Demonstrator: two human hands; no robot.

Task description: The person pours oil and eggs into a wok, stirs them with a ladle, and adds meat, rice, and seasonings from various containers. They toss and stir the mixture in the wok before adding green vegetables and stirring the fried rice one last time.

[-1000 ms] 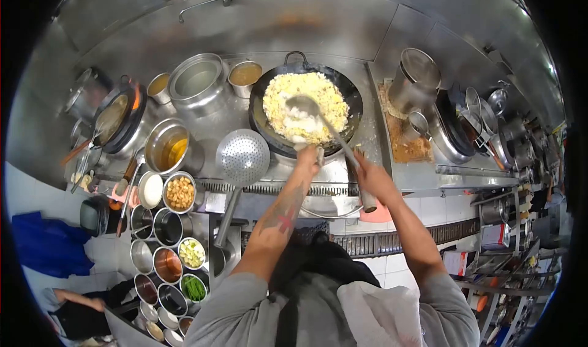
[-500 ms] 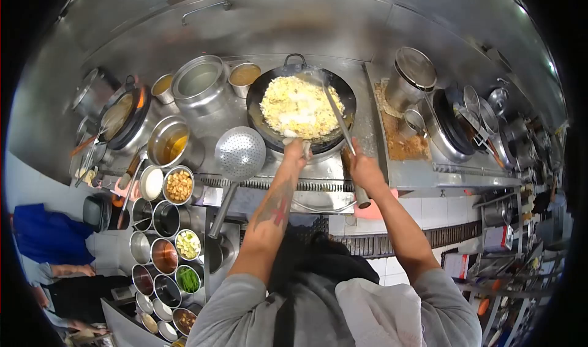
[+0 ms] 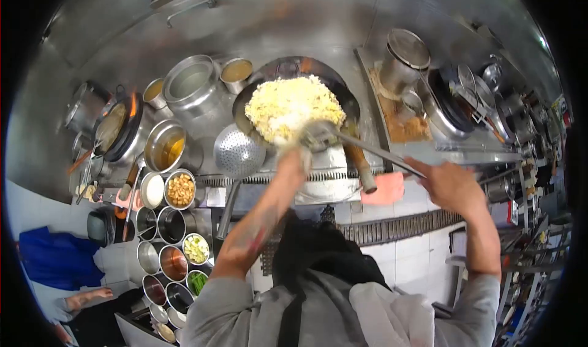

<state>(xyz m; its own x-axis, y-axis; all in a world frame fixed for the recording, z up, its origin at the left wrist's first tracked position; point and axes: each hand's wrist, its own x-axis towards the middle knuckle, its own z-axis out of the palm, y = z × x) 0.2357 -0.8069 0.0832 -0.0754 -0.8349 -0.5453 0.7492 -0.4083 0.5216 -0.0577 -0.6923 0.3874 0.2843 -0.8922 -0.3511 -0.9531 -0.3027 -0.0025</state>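
Observation:
A black wok (image 3: 350, 102) sits on the burner with a heap of yellow fried rice (image 3: 294, 105), which looks tossed up and smeared by motion. My left hand (image 3: 293, 166) is closed on a pale cloth (image 3: 305, 157) at the wok's near rim; motion blurs both. My right hand (image 3: 450, 186), out to the right, grips the end of a long-handled ladle (image 3: 376, 151). The ladle's bowl is over the near side of the wok, by the rice. Left of the wok lies a perforated skimmer (image 3: 239, 151) with its handle toward me.
At left stand a large pot (image 3: 188, 84), a pan of oil (image 3: 165, 146) and several metal ingredient tins, one with diced pieces (image 3: 181, 190). A wooden-handled tool (image 3: 361, 166) lies right of the wok. Another wok (image 3: 119, 126) shows flame. A co-worker's arm (image 3: 89, 298) appears lower left.
My right hand has swung right and back, drawing the ladle from the wok's far side to its near side. The wok has tilted toward me, and the rice has risen.

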